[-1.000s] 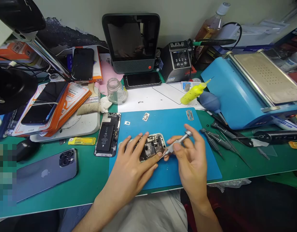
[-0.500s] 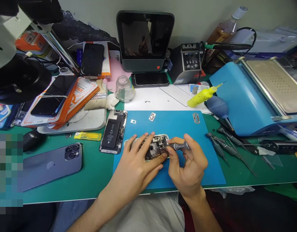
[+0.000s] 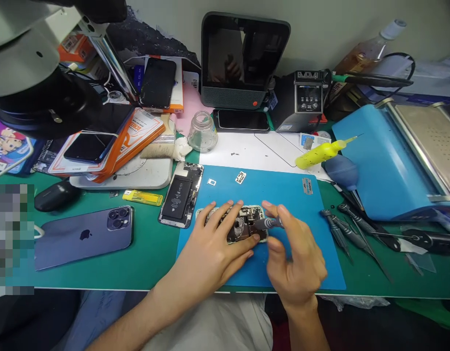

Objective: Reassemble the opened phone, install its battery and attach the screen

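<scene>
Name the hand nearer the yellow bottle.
Right. The right hand is in front of the yellow bottle, slightly left; the left hand is farther left, on the opened phone.

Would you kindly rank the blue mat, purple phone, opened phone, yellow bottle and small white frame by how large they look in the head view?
1. Blue mat
2. Purple phone
3. Opened phone, though the left hand covers part of it
4. Yellow bottle
5. Small white frame
</scene>
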Demonstrator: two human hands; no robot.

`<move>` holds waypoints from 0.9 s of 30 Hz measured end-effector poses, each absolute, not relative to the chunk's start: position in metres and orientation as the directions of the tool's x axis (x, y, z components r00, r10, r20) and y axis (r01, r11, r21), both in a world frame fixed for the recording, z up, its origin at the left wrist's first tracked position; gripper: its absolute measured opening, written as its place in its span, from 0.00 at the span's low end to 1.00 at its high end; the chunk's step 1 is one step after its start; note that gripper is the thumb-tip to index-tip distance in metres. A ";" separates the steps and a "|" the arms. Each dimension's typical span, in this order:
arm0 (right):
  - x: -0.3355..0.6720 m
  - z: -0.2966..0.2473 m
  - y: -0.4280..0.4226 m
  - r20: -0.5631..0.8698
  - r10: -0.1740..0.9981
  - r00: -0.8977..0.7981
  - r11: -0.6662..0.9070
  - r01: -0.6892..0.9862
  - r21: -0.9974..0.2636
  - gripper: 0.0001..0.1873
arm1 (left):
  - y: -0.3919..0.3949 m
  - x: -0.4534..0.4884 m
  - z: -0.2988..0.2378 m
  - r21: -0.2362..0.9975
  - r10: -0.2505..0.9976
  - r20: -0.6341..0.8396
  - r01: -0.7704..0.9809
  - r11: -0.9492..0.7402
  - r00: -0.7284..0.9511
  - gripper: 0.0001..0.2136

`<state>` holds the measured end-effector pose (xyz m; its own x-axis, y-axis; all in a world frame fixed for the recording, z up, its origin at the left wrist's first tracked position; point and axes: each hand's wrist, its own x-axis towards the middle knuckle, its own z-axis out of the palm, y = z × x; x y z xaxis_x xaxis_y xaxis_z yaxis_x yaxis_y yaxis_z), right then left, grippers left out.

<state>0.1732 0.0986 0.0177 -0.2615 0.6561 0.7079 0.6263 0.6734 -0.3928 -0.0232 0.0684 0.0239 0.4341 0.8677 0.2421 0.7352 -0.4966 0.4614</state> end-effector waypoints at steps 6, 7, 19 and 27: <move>0.178 0.023 0.097 0.753 0.624 -0.211 0.628 0.708 -0.322 0.40 | 0.070 -0.023 0.023 0.466 0.866 0.267 0.730 -0.500 0.423 0.15; 0.178 0.024 0.096 0.751 0.626 -0.207 0.629 0.703 -0.331 0.40 | 0.070 -0.023 0.023 0.468 0.867 0.264 0.730 -0.498 0.422 0.15; 0.176 0.026 0.101 0.725 0.654 -0.216 0.660 0.632 -0.407 0.37 | 0.070 -0.023 0.022 0.484 0.872 0.250 0.725 -0.490 0.422 0.15; 0.166 0.024 0.093 0.648 0.756 -0.092 0.562 0.598 -0.571 0.45 | 0.070 -0.023 0.023 0.466 0.871 0.251 0.736 -0.492 0.423 0.15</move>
<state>0.1661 0.0934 0.0244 -0.0923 0.7561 0.6479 0.5977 0.5625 -0.5713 -0.0233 0.0705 0.0227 0.4234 0.8705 0.2509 0.7356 -0.4920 0.4657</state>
